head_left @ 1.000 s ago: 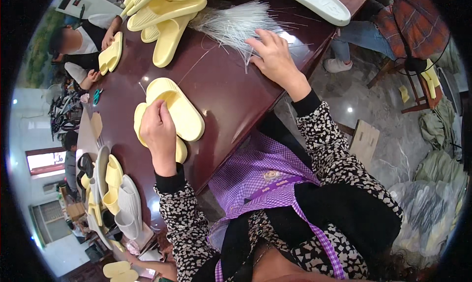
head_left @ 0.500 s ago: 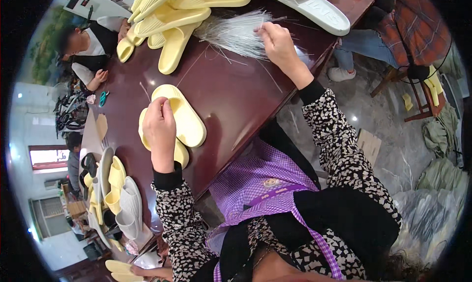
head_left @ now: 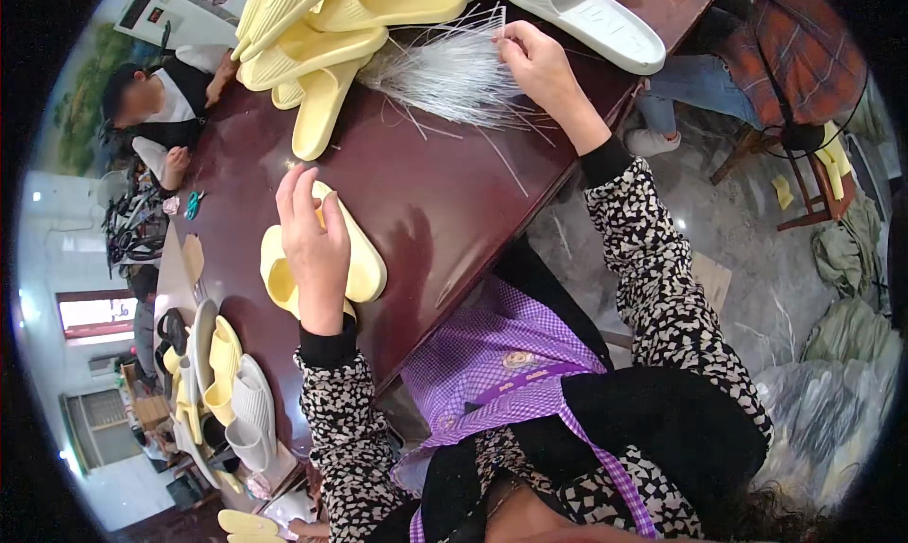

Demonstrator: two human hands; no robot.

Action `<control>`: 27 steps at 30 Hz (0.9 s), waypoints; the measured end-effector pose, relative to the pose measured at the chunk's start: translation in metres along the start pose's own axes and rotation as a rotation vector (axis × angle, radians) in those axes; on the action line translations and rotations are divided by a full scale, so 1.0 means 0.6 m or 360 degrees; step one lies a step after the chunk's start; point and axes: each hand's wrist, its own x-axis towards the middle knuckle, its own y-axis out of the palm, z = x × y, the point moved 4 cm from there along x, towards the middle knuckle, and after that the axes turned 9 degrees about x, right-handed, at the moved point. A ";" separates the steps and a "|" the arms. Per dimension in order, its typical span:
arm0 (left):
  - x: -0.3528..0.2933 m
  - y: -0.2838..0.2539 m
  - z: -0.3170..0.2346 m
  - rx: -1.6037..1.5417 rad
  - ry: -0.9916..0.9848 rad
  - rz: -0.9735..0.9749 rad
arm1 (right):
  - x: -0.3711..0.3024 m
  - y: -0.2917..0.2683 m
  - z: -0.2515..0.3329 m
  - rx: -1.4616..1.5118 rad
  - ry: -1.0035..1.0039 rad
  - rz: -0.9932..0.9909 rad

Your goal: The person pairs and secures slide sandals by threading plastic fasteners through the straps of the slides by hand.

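Note:
My left hand [head_left: 310, 250] rests flat on a pair of yellow foam slippers [head_left: 364, 259] stacked on the dark red-brown table [head_left: 445, 202]. My right hand [head_left: 539, 65] reaches far across the table and pinches thin strands at the edge of a bundle of clear plastic ties [head_left: 445, 70]. A few loose strands lie on the table near that bundle. Both forearms wear black-and-white patterned sleeves.
A heap of yellow slippers [head_left: 322, 23] lies beyond the ties, and a white slipper [head_left: 586, 18] at the far right edge. More yellow and white slippers [head_left: 222, 382] are stacked at the left. Another person [head_left: 161, 98] sits at the far end. A seated person's legs [head_left: 757, 79] are right.
My right hand has moved farther along the bundle of ties and now pinches strands. My left hand stays on the yellow slippers, shifting slightly.

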 end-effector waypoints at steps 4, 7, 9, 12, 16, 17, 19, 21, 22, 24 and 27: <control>0.007 0.012 -0.023 -0.0247 -0.0143 0.0133 | 0.005 -0.005 0.021 -0.0069 -0.0218 -0.0019; 0.010 0.018 -0.034 -0.0212 -0.0077 0.0130 | -0.020 0.007 0.034 -0.0156 -0.0556 0.0125; 0.007 0.028 -0.042 -0.0220 -0.0021 0.0179 | -0.057 0.027 0.030 -0.0335 -0.0598 0.0300; 0.000 0.048 -0.059 -0.0221 0.0118 0.0232 | -0.096 0.039 0.023 -0.0520 -0.0641 0.0413; -0.019 0.067 -0.080 -0.0216 0.0220 0.0337 | -0.111 0.036 0.020 -0.0632 -0.0669 0.0482; -0.024 0.070 -0.084 -0.0225 0.0238 0.0357 | -0.110 0.031 0.020 -0.0651 -0.0677 0.0487; -0.033 0.071 -0.088 -0.0231 0.0244 0.0381 | -0.096 0.016 0.020 -0.0598 -0.0666 0.0379; -0.042 0.068 -0.088 -0.0248 0.0251 0.0410 | -0.079 0.002 0.019 -0.0560 -0.0639 0.0262; -0.046 0.066 -0.087 -0.0240 0.0241 0.0416 | -0.071 -0.004 0.016 -0.0550 -0.0610 0.0200; -0.054 0.057 -0.081 -0.0247 0.0220 0.0437 | -0.059 -0.013 0.012 -0.0577 -0.0579 0.0146; -0.069 0.047 -0.072 -0.0227 0.0191 0.0449 | -0.046 -0.020 0.003 -0.0885 -0.0375 0.0151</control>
